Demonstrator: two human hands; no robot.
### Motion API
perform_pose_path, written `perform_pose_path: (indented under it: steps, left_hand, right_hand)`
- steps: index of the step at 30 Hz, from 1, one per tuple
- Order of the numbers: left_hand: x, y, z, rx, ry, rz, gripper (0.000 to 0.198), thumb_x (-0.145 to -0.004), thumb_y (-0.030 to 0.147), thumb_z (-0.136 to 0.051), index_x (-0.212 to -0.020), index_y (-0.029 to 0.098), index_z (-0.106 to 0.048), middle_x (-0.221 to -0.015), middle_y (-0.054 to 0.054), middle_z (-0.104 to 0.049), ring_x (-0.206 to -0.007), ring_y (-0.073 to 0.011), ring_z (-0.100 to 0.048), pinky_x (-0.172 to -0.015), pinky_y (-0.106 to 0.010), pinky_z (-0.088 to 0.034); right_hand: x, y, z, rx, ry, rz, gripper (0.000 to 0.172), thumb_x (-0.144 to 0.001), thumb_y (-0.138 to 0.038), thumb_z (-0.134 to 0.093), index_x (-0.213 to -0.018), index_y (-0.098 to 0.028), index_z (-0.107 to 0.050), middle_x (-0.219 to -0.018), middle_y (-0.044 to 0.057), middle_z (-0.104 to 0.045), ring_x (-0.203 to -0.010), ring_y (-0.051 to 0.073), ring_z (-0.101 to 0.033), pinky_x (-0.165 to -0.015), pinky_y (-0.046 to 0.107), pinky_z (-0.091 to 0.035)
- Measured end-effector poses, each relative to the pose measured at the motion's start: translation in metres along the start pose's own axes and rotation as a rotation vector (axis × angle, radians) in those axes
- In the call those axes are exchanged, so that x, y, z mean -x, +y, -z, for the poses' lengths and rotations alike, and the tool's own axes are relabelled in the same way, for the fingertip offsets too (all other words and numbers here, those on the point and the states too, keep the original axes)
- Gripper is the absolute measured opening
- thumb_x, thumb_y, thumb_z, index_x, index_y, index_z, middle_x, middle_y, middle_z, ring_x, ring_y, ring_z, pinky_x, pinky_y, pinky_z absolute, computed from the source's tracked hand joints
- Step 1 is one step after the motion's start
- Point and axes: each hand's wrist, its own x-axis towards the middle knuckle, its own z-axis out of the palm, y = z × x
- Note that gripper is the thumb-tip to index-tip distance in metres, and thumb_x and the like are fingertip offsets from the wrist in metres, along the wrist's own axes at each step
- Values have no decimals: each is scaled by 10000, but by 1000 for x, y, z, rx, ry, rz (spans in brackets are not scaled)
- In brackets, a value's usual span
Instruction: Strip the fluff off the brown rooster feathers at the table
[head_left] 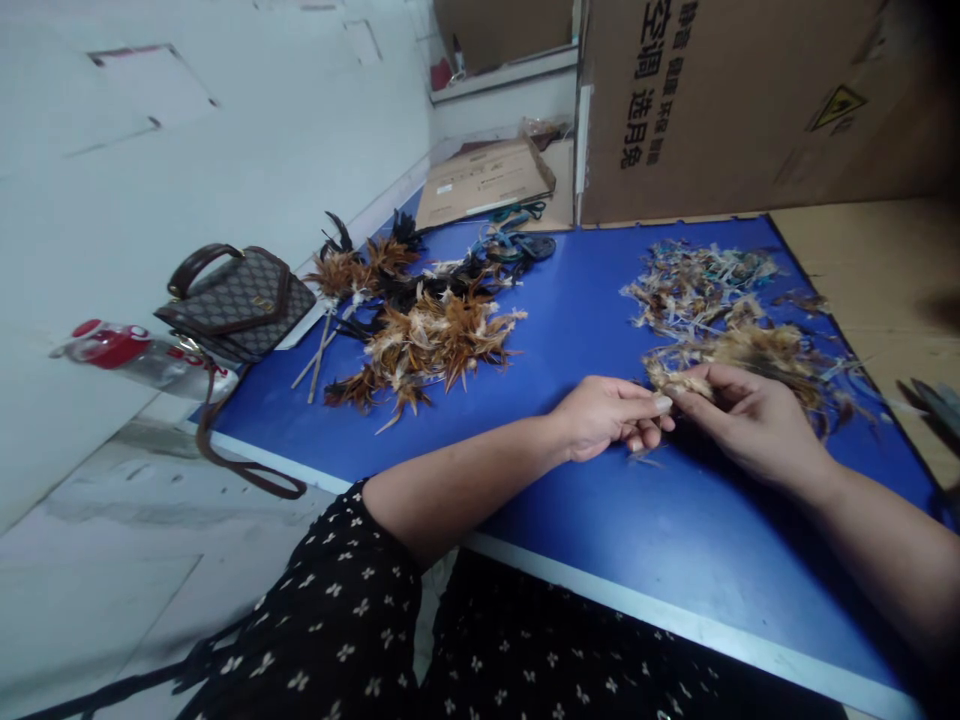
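Note:
A small tuft of tan feathers [686,383] is pinched between the fingertips of my right hand [757,425], over the blue table. My left hand [615,415] meets it from the left, thumb and fingers closed at the tuft's near end; what exactly lies between them is too small to make out. Just behind my right hand is a loose heap of brown and tan feathers [757,345]. Beyond that lies a pile of pale, brown and teal feather scraps [697,280]. To the left of my hands rests a pile of brown feather bunches [442,335].
On the blue tabletop [577,290], black feathers [405,230] and thin sticks [319,355] lie at the left. A patterned handbag [255,305] and a plastic bottle [150,355] are at the left edge. A large cardboard box [735,110] stands behind. Dark scissors-like tools [937,410] lie right.

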Motion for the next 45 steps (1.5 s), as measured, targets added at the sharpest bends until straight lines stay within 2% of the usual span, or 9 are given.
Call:
perform_pose_path:
  steps: [6, 14, 19, 24, 30, 35, 40, 43, 45]
  left_hand:
    - [0, 1, 1, 4, 33, -33, 152, -980, 194, -833, -901, 86, -762, -779, -41, -742, -519, -51, -610, -451, -197, -366]
    - [7, 13, -2, -5, 2, 58, 129, -998, 193, -815, -981, 71, -775, -997, -167, -844, -557, -97, -715, -395, -206, -310]
    - [6, 10, -2, -3, 42, 52, 167, -1043, 154, -733, -897, 72, -742, -814, -64, -773, -460, -51, -604, -379, -207, -295]
    - [4, 8, -1, 5, 58, 37, 147, -1037, 161, -744, -912, 87, -723, -835, -48, -767, -459, -47, -601, -371, -205, -290]
    - [7, 11, -6, -76, 62, 36, 136, -1041, 171, -749, -929, 96, -728, -792, -26, -754, -460, -47, -618, -390, -189, -322]
    - [9, 8, -7, -246, -1, 72, 271, -1106, 207, -632, -866, 122, -722, -564, -5, -678, -341, -43, -462, -388, -199, -295]
    - [10, 4, 2, -319, -34, 17, 276, -1070, 380, -733, -1048, 121, -826, -539, 3, -660, -329, -49, -402, -378, -214, -220]
    - [10, 4, 9, -389, 58, -40, 417, -1055, 478, -749, -1280, 141, -842, -504, 36, -607, -327, -55, -353, -393, -219, -219]
    - [8, 4, 13, -437, 180, -174, 392, -1037, 452, -771, -1286, 163, -860, -585, 11, -669, -377, -66, -429, -431, -224, -315]
  right_hand:
    - [1, 1, 3, -31, -11, -6, 584, -776, -766, -945, -915, -210, -833, -867, 70, -825, -785, 203, -719, -773, 307, -603]
    - [2, 2, 6, 33, 13, 40, 634, -780, -822, -904, -977, -219, -895, -1007, 99, -852, -857, 234, -755, -837, 362, -653]
    - [1, 0, 5, 146, 9, 254, 427, -929, -670, -845, -933, -248, -907, -1036, 113, -858, -925, 260, -791, -952, 409, -658]
    - [1, 4, 7, 190, 1, 335, 336, -964, -572, -829, -958, -246, -910, -1004, 117, -856, -914, 262, -793, -942, 406, -654]
    - [2, 7, 11, 167, 32, 132, 535, -908, -719, -836, -1099, -222, -892, -1096, 114, -870, -996, 278, -804, -996, 421, -633]
    - [2, 2, 8, 109, -43, 58, 645, -778, -812, -907, -928, -186, -861, -894, 88, -826, -793, 221, -734, -786, 333, -606]
    - [2, -1, 6, 106, -25, 29, 648, -773, -806, -914, -870, -170, -838, -811, 79, -789, -747, 194, -684, -737, 301, -569]
    - [1, 1, 6, 123, 54, 9, 687, -745, -845, -898, -880, -176, -822, -856, 102, -805, -782, 220, -701, -722, 312, -574]
    - [1, 3, 7, 139, 83, -13, 712, -757, -868, -866, -928, -178, -823, -868, 110, -810, -739, 212, -680, -663, 311, -554]
